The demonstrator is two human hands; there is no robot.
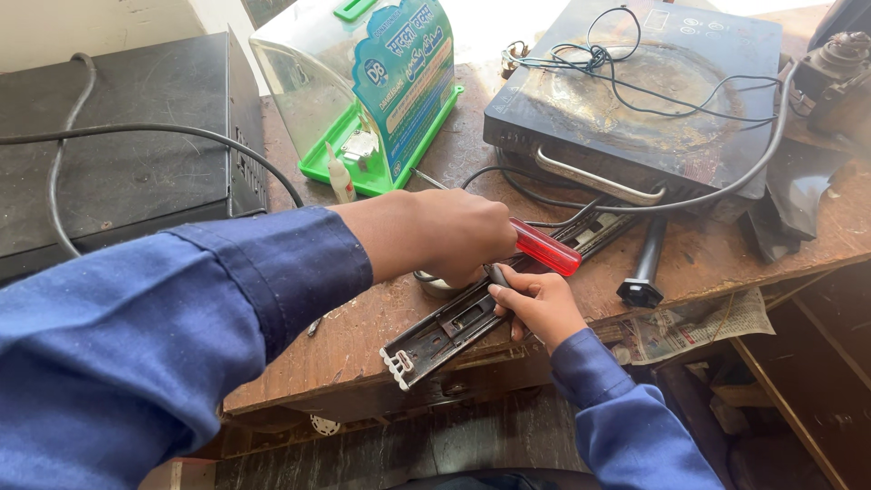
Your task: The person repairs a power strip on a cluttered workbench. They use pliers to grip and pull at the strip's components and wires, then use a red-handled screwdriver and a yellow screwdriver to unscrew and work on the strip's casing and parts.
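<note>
My left hand is closed around a screwdriver with a clear red handle, which sticks out to the right of my fist. My right hand grips a slim dark tool and rests on a long dark metal drawer slide. The slide lies diagonally on the worn wooden bench, with its white-tipped end toward me. Both arms wear blue sleeves. A small round metal object under my left hand is mostly hidden.
A black induction cooktop with thin wires on it sits at the back right. A clear box with a green base stands at the back centre, and a black case with a cable at left. Newspaper hangs over the bench edge.
</note>
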